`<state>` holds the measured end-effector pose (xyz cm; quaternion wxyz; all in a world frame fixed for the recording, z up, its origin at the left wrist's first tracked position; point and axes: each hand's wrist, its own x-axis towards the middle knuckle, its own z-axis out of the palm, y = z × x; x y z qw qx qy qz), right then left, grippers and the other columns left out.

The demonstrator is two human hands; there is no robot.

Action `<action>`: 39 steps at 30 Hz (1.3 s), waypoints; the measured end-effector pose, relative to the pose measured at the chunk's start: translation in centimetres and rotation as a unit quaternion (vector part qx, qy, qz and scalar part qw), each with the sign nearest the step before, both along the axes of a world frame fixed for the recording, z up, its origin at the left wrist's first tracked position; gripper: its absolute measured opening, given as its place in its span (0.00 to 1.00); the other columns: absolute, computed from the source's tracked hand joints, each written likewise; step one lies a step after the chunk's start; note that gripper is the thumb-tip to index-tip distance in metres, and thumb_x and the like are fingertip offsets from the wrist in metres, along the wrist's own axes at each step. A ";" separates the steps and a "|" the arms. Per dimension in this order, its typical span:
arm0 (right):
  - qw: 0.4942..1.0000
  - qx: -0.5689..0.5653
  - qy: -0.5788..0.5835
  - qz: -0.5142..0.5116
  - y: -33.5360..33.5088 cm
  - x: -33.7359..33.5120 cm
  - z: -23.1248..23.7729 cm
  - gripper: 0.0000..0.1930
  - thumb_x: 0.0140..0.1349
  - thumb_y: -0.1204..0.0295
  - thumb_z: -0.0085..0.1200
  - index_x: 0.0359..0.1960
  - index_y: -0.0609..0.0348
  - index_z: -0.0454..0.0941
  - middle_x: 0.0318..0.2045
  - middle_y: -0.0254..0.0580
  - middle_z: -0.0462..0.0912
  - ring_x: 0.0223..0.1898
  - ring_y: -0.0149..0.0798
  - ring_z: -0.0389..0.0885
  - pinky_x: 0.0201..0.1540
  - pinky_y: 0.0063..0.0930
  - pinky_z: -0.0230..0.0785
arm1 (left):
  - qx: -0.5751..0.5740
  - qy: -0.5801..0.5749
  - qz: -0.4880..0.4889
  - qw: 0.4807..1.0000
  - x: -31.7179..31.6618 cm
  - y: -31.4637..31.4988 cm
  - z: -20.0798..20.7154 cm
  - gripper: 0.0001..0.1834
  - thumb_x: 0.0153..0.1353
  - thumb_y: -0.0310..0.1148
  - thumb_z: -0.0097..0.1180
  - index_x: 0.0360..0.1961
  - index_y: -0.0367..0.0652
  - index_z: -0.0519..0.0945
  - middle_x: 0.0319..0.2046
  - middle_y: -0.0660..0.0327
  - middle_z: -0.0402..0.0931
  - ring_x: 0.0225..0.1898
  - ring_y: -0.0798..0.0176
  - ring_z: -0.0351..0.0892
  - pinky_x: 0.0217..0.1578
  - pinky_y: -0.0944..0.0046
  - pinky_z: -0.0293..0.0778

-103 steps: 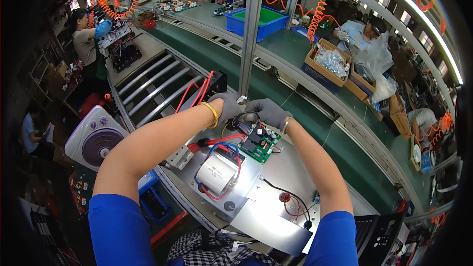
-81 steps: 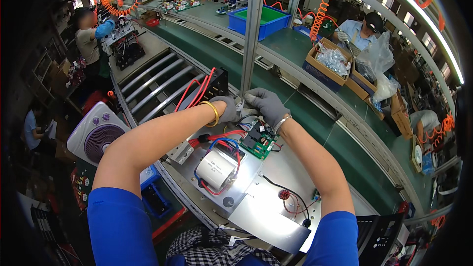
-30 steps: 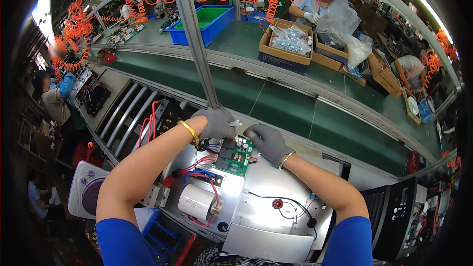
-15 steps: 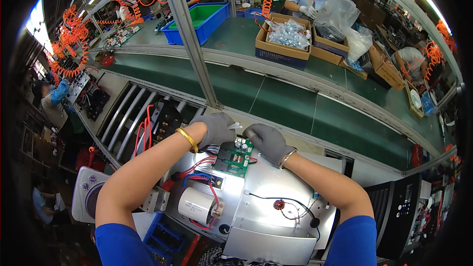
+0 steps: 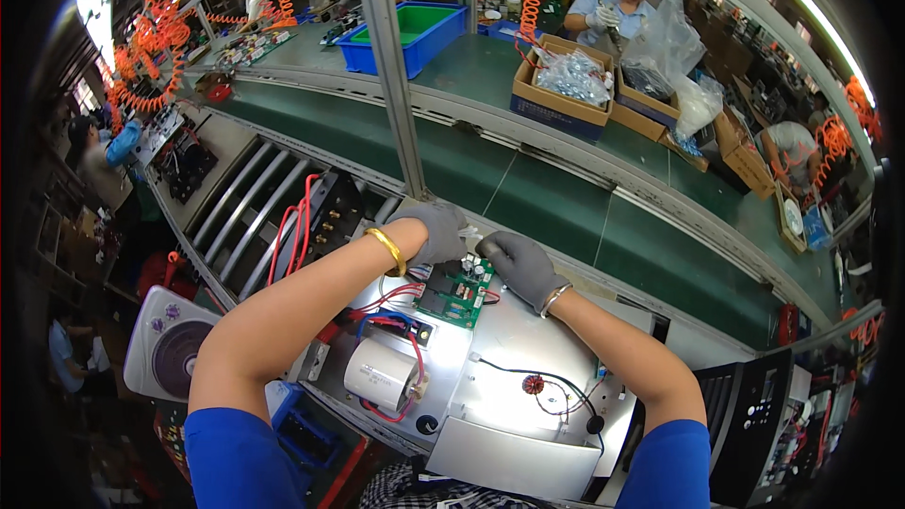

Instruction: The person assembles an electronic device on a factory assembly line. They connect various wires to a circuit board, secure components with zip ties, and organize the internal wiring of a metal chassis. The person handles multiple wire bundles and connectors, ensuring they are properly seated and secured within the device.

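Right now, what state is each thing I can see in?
Grey-gloved left hand: closed on a small white piece.
Grey-gloved right hand: fingers curled; grip unclear.
Green rectangular circuit board: component side up, wires attached.
White cylindrical component: on its side, wired.
Red ring-shaped coil: wires attached.
Blue plastic bin with green interior: open-topped.
Brown cardboard box: open, holding bagged parts.

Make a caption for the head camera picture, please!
Grey-gloved left hand and grey-gloved right hand, close together near a green rectangular circuit board.
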<state>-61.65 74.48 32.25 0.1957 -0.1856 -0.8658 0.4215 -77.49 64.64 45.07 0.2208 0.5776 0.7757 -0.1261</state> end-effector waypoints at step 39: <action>0.892 0.342 -0.257 0.147 -14.8 -9.8 12.0 0.24 0.67 0.50 0.44 0.28 0.57 0.84 0.30 0.49 0.84 0.34 0.52 0.83 0.39 0.44 0.74 | 0.069 -0.003 0.068 0.995 -8.5 -6.4 -1.1 0.20 0.57 0.39 0.54 0.45 0.36 0.83 0.44 0.43 0.81 0.44 0.44 0.83 0.46 0.52 0.77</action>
